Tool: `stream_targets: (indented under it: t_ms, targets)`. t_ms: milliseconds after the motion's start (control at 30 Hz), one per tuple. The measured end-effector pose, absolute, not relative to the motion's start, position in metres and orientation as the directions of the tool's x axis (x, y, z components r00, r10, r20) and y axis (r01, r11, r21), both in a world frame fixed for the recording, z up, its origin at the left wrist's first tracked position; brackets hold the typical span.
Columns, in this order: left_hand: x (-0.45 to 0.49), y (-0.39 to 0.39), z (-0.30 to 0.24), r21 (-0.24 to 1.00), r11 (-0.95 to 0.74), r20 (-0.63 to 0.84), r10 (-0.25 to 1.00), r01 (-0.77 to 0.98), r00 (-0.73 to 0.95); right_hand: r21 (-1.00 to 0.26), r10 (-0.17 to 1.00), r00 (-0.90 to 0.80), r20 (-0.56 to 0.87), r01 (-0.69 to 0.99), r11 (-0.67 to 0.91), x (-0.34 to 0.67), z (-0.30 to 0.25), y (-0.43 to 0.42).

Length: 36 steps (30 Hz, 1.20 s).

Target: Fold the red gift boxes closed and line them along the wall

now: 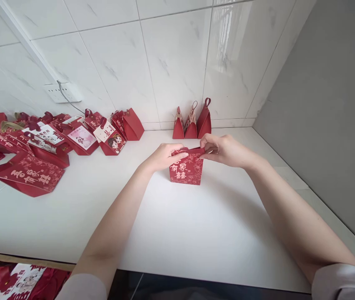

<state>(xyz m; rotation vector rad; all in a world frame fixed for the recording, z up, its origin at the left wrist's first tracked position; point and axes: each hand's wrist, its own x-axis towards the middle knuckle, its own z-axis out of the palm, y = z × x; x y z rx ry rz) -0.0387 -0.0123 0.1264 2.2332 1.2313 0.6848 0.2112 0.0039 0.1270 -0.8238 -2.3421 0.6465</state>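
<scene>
A red gift box (pixel 186 168) with pale floral print and Chinese characters stands upright on the white table in front of me. My left hand (pixel 167 157) pinches its top edge at the left, thumb on the front face. At the top right corner, my right hand (pixel 219 151) grips the same edge between thumb and curled fingers. The box's top looks narrow, with the two panels close together. Whether a strap lies under my fingers I cannot tell.
Behind it, three red tent-shaped boxes (pixel 191 125) stand against the tiled wall. Many red boxes lie piled at the left, one flat box (pixel 30 174) nearest. More red packaging (pixel 23 281) sits below the table's front edge. A grey panel (pixel 327 116) bounds the right side.
</scene>
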Motion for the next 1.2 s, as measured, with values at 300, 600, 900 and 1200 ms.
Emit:
stream_targets:
  t_ms: [300, 600, 900, 1200]
  targets:
    - [-0.036, -0.011, 0.126, 0.708, -0.462, 0.145, 0.835, 0.534, 0.531, -0.709, 0.628, -0.761, 0.161, 0.354, 0.61, 0.228, 0.141, 0.003]
    - [-0.035, -0.01, 0.122, 0.703, -0.467, 0.168, 0.842, 0.536, 0.513, -0.562, 0.646, -0.709, 0.283, 0.423, 0.711, 0.223, 0.143, 0.0]
    - [-0.036, -0.013, 0.124, 0.7, -0.429, 0.129, 0.862, 0.571, 0.49, -0.601, 0.677, -0.699, 0.229, 0.446, 0.664, 0.224, 0.149, -0.006]
    - [-0.033, -0.015, 0.126, 0.711, -0.414, 0.122, 0.869, 0.569, 0.479, -0.604, 0.741, -0.638, 0.209, 0.512, 0.611, 0.223, 0.148, -0.008]
